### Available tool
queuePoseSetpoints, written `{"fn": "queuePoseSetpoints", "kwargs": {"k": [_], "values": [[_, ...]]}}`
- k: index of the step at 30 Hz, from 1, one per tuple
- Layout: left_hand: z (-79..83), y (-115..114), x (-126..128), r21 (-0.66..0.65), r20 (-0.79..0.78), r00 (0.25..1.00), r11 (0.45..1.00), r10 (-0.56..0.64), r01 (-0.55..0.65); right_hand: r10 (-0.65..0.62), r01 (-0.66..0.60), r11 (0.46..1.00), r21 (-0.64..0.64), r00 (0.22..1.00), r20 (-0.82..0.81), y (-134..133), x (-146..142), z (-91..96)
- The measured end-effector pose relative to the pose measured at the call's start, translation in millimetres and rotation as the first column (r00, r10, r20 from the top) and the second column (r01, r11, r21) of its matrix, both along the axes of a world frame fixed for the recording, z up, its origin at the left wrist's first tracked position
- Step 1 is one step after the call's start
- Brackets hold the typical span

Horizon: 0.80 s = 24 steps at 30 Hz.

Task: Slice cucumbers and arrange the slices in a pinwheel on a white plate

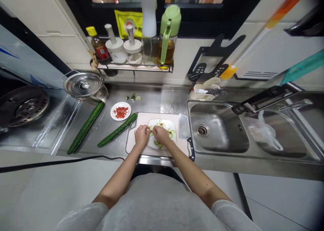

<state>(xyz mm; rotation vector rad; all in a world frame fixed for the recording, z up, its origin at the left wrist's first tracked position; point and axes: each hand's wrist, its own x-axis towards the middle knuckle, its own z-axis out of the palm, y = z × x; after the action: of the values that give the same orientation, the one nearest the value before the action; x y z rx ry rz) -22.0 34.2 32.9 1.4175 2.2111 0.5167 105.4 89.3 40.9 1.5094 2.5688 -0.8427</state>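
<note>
A white plate [169, 123] with several thin cucumber slices [171, 133] rests on a pale cutting board [141, 118] at the counter's front edge. My left hand [141, 135] and my right hand [160, 134] meet over the plate's left side, fingers pinched together on a cucumber slice [151, 130]. A cleaver [185, 129] lies on the board's right edge, blade away from me, black handle toward me. Two whole cucumbers lie left of the board, one [117, 130] touching its corner and the other [86, 127] farther left.
A small dish of red bits [120, 111] sits behind the cucumbers, with cucumber ends [133, 97] farther back. A lidded steel pot [86, 85] stands at the left. A double sink [220, 129] with faucet [268, 97] is right. Bottles fill a wall rack [136, 66]. A black cable [63, 160] hangs along the counter front.
</note>
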Motion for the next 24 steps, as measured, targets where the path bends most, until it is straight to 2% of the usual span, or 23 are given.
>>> {"fn": "queuePoseSetpoints", "kwargs": {"k": [13,24], "values": [[-4.1,2.3,2.3,-0.007,-0.027,0.999,1.0,-0.018,0.018,0.009,-0.008,1.0,-0.012,0.999,0.034,2.9,-0.4,-1.5],[-6.7,1.3,1.5,0.003,-0.017,0.999,1.0,-0.027,0.027,-0.012,0.012,1.0,-0.014,1.0,-0.006,3.2,0.6,-3.9]]}}
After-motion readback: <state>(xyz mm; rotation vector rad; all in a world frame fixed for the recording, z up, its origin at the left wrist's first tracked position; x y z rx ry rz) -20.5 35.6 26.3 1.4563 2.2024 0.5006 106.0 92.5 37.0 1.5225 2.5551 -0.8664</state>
